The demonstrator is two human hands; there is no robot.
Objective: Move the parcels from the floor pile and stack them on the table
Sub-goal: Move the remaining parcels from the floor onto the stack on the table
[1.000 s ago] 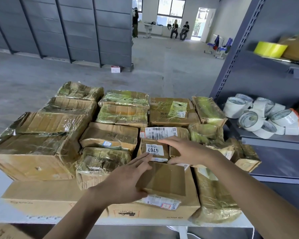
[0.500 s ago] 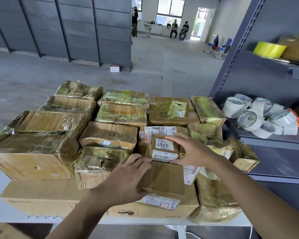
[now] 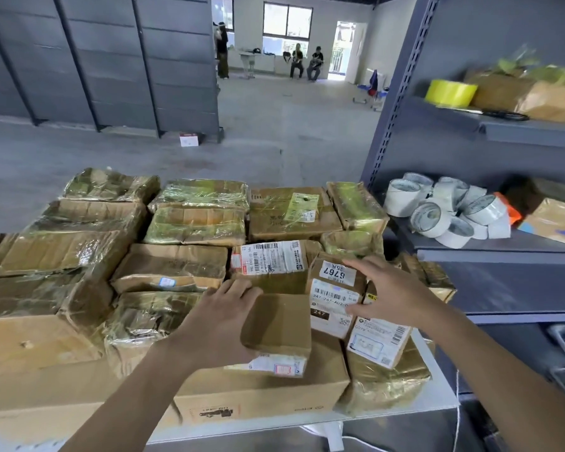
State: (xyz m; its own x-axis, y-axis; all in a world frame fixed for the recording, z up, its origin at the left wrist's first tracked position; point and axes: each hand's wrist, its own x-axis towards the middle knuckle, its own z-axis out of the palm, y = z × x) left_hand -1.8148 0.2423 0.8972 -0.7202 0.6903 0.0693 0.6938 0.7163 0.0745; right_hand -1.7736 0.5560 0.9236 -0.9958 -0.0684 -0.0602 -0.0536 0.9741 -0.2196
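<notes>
Both hands are on the stack right now. My left grip (image 3: 216, 324) is wrapped on the left side of a plain brown box (image 3: 281, 324), fingers curled over its far left corner and palm against the side. That box sits on top of a big carton (image 3: 265, 396) at the front edge of the table (image 3: 437, 398), lower middle of the frame.

My right grip (image 3: 395, 295) has hold of the 6767 parcel (image 3: 335, 288), the small one with white labels. The fingers are spread and bent over its top right edge, and the thumb presses on the front label. It's tilted up on end, just right of the plain brown box and touching it. Behind it, toward the middle of the frame, there's a barcode parcel (image 3: 271, 259) lying flat.

The rest of the table is packed with taped parcels (image 3: 193, 223), most of them wrapped in shiny clear tape, running from the left edge of the frame across to the middle. Just below my right wrist a labelled packet (image 3: 377, 340) leans on a glossy wrapped one at the table's lower right corner.

On the right side of the frame is a grey shelf (image 3: 503, 252) with a heap of white tape rolls (image 3: 437, 220), and a yellow tape roll (image 3: 450, 93) one level up. Way back at the top middle, 2 people are sitting by a window.
</notes>
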